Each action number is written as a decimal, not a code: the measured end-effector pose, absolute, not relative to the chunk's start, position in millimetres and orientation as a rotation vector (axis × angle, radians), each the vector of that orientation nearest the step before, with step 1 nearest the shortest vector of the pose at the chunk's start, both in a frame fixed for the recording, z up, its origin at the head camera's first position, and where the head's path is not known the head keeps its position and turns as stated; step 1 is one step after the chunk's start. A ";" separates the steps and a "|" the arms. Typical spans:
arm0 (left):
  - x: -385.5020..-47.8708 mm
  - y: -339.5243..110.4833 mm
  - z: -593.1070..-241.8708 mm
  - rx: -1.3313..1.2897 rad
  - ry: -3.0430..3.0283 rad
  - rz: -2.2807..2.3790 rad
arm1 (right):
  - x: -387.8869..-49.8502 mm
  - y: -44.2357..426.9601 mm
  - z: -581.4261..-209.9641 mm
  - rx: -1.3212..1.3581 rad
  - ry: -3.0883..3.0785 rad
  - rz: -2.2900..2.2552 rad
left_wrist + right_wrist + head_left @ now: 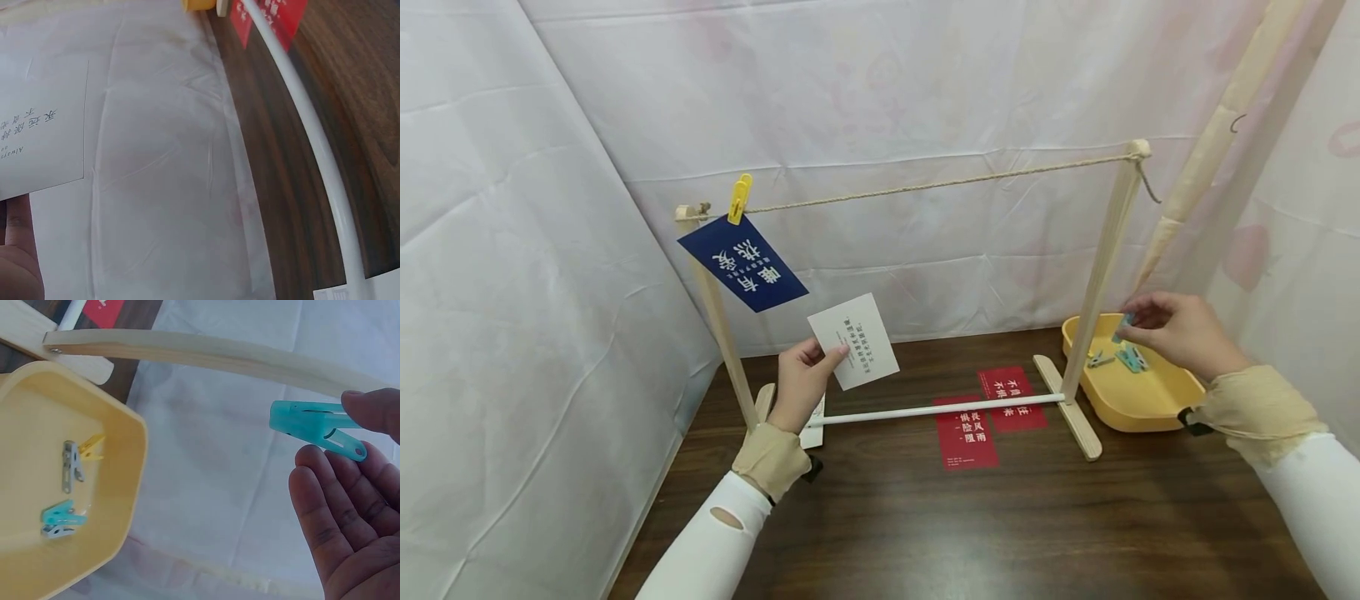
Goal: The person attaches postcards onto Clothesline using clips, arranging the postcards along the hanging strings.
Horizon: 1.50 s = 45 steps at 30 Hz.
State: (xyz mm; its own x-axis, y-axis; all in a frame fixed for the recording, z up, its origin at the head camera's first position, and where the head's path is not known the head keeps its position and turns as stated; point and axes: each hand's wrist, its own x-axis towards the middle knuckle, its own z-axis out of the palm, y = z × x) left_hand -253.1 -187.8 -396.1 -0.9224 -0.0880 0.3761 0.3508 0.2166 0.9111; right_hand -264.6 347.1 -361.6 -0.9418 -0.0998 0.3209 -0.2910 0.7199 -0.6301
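In the head view my left hand (pixel 803 379) pinches a white card (pixel 854 342) with printed characters by its lower left edge, below the rope. The left wrist view shows that card (pixel 44 131) at its left side, above part of the hand. My right hand (pixel 1183 329) is over the yellow bin and holds a teal clothespin (pixel 312 425) between thumb and fingers. A blue card (pixel 743 262) hangs tilted from the rope (pixel 925 187), clipped by a yellow clothespin (pixel 740 198) near the left post.
Several clothespins, one a grey clothespin (pixel 69 465), lie inside the yellow bin (pixel 1150 421). Two red cards (pixel 966 446) lie on the dark wooden table (pixel 880 525) near the white rod (pixel 887 413). The right wooden post (pixel 1101 275) stands beside the bin.
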 end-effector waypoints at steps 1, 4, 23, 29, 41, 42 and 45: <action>-254.0 -188.3 -395.1 -0.239 -2.149 -1.759 | -263.2 345.8 -359.8 0.310 -2.656 1.048; -254.8 -188.4 -390.5 -0.224 -2.139 -1.776 | -259.6 343.1 -355.1 0.323 -2.636 1.065; -259.7 -187.5 -368.8 -0.241 -2.077 -1.825 | -245.5 325.5 -332.8 0.416 -2.504 1.096; -260.0 -186.9 -359.8 -0.273 -2.066 -1.834 | -240.8 318.9 -326.3 0.417 -2.489 1.075; -263.8 -190.0 -347.0 -0.285 -2.022 -1.870 | -237.7 293.4 -307.1 0.541 -2.453 1.020; -264.6 -190.1 -346.0 -0.290 -2.012 -1.878 | -238.2 291.8 -306.4 0.553 -2.452 1.013; -265.9 -189.7 -342.4 -0.301 -1.989 -1.896 | -238.1 286.5 -304.8 0.583 -2.445 0.984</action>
State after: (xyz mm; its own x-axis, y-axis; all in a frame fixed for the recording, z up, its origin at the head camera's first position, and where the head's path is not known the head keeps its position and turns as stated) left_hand -265.9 -189.7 -342.4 -0.9068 -0.1017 0.4092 0.4038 0.0697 0.9122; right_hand -238.1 286.5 -304.8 -0.8150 -0.2166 0.5374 -0.5285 0.6581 -0.5363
